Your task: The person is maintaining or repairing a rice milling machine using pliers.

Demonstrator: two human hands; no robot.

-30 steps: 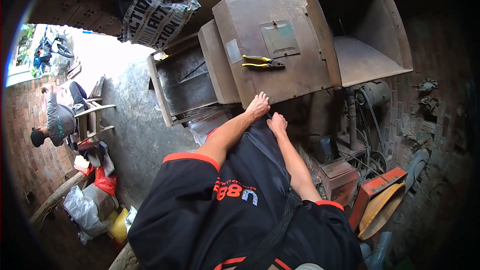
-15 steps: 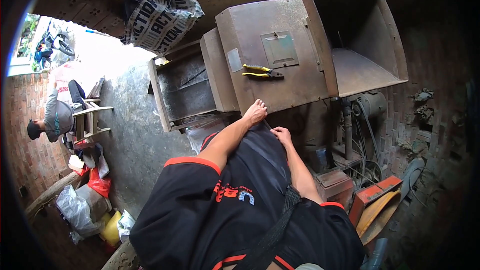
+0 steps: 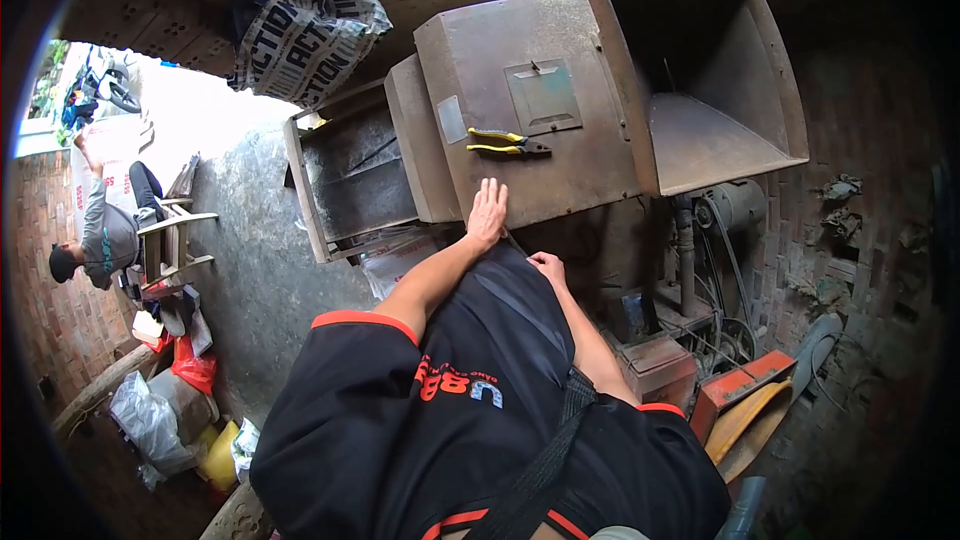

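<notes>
A rusty metal machine (image 3: 540, 180) stands in front of me, with yellow-and-black pliers (image 3: 505, 141) lying on its sloped panel beside a small hatch (image 3: 543, 96). My left hand (image 3: 487, 212) is at the panel's lower edge, fingers stretched out and nearly straight, below the pliers. My right hand (image 3: 549, 267) sits lower and to the right, beside my dark shirt, with fingers curled around something narrow that I cannot make out. The top of a thin dark piece shows between the two hands.
An open metal hopper (image 3: 725, 140) is at upper right, with a motor (image 3: 735, 205) and red parts (image 3: 740, 390) below. A printed sack (image 3: 310, 45) hangs top left. A person (image 3: 105, 235) is by a wooden chair (image 3: 175, 238) at left; bags (image 3: 155, 420) lie below, motorbike (image 3: 100, 85) outside.
My left hand's fingers have straightened and shifted slightly left. My right hand has moved slightly down. The person at left has raised a hand toward the pale sack there.
</notes>
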